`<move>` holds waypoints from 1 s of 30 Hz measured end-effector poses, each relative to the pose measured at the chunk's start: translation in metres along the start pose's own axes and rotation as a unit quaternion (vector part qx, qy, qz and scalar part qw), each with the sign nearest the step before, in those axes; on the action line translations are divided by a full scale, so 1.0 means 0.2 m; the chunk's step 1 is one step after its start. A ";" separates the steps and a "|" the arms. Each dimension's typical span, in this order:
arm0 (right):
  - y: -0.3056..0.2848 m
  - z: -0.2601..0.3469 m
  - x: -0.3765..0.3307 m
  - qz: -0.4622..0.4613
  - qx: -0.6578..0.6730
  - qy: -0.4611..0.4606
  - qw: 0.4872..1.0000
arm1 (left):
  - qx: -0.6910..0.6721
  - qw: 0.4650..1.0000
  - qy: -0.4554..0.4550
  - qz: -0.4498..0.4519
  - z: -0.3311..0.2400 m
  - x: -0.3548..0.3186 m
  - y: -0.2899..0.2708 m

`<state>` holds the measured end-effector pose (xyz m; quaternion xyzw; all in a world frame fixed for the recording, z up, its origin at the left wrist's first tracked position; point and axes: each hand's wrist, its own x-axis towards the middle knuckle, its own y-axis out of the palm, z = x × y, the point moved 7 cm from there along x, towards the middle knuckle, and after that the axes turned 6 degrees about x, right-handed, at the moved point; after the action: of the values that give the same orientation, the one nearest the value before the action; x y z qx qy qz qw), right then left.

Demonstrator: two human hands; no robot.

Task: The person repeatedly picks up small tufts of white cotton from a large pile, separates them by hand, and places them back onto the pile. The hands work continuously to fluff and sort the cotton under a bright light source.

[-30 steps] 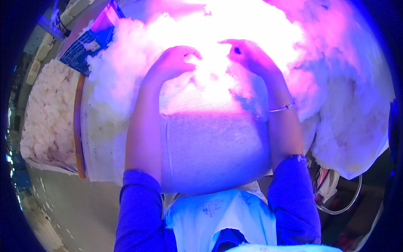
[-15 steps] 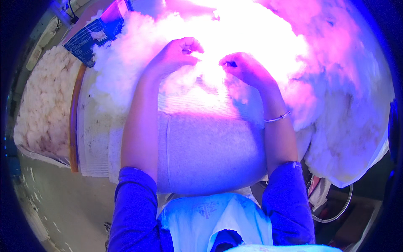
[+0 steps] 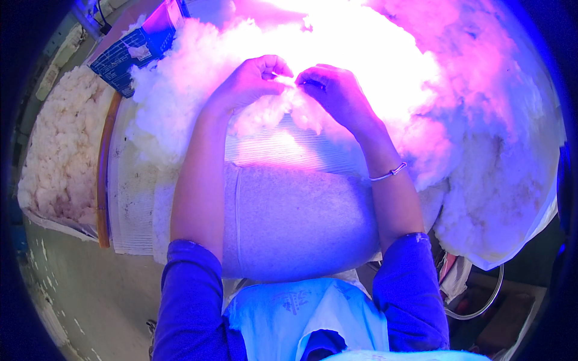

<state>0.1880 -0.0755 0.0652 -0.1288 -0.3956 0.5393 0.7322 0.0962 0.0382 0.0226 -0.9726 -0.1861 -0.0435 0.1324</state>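
Observation:
Loose white fluffy fibre, like raw cotton, lies heaped under a strong violet-white light that washes out its middle. My left hand is over the near side of the heap, thumb and fingers closed in a pinch on a small pale tuft. Close to its right, my right hand has its fingertips pinched at the same tuft. The two sets of fingertips nearly touch. Glare hides the tuft's exact outline. A thin bracelet circles my right wrist.
A grey padded cushion lies between my forearms, before a ribbed pale surface. At left, a wooden strip borders a container of cream fibre. A blue box stands at upper left. More fibre fills a pale sheet at right.
My right hand has moved left, up to the left hand, and its fingertips have come to the tuft. The left hand has stayed almost in place.

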 end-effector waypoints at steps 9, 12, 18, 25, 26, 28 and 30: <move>-0.03 -0.03 0.00 -0.002 0.029 0.025 0.999 | -0.004 0.999 -0.051 0.004 -0.01 -0.01 0.02; -0.05 -0.04 0.00 -0.030 0.069 0.036 0.996 | 0.004 1.000 -0.015 -0.005 -0.05 -0.02 0.08; -0.11 -0.09 0.02 -0.083 0.182 0.049 0.978 | 0.229 0.973 -0.018 -0.036 -0.05 0.01 0.07; -0.55 -0.10 -0.08 -0.176 0.496 -0.011 0.851 | 0.175 0.979 -0.102 -0.001 0.10 0.02 0.05; -0.65 -0.12 -0.12 -0.227 0.497 0.015 0.837 | 0.190 0.975 -0.111 -0.008 0.12 0.01 0.05; -0.78 -0.07 -0.18 -0.211 0.545 -0.020 0.811 | 0.187 0.979 -0.084 -0.014 0.13 0.02 0.07; -0.84 -0.05 -0.30 -0.246 0.503 0.005 0.828 | 0.182 0.980 -0.072 -0.022 0.13 0.03 0.08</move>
<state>0.3039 -0.1917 0.1352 0.3563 -0.0846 0.4649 0.8061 0.1080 0.0334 -0.0051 -0.9285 -0.2212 0.0584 0.2925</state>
